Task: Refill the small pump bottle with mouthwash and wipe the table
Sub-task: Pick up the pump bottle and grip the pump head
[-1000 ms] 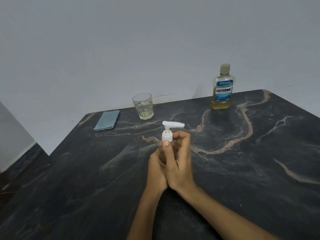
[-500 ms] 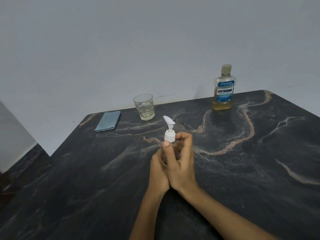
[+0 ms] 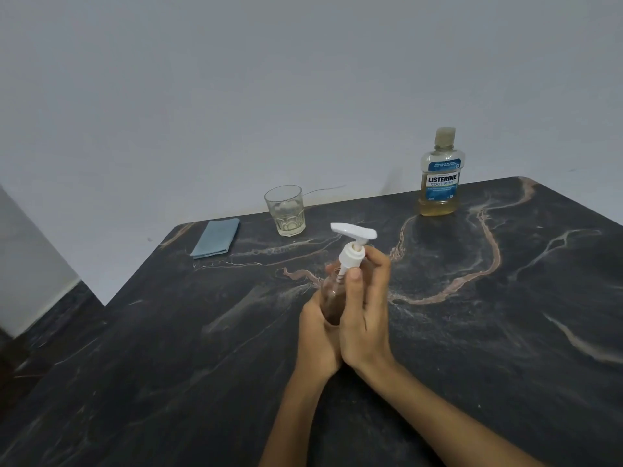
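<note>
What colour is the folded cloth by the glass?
Light blue; the cloth shows clearly in the head view.

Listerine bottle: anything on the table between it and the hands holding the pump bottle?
Nothing visible. Bare dark marble table lies between the Listerine bottle and the right hand. The glass and blue cloth sit off to the left.

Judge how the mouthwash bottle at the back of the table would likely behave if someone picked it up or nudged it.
The mouthwash bottle looks only about a third full, so it is probably light for its size. It stands tall on a narrow base, so a nudge near its cap might tip it. Its smooth plastic could feel slippery, though the cap looks shut, so a spill seems unlikely.
</note>
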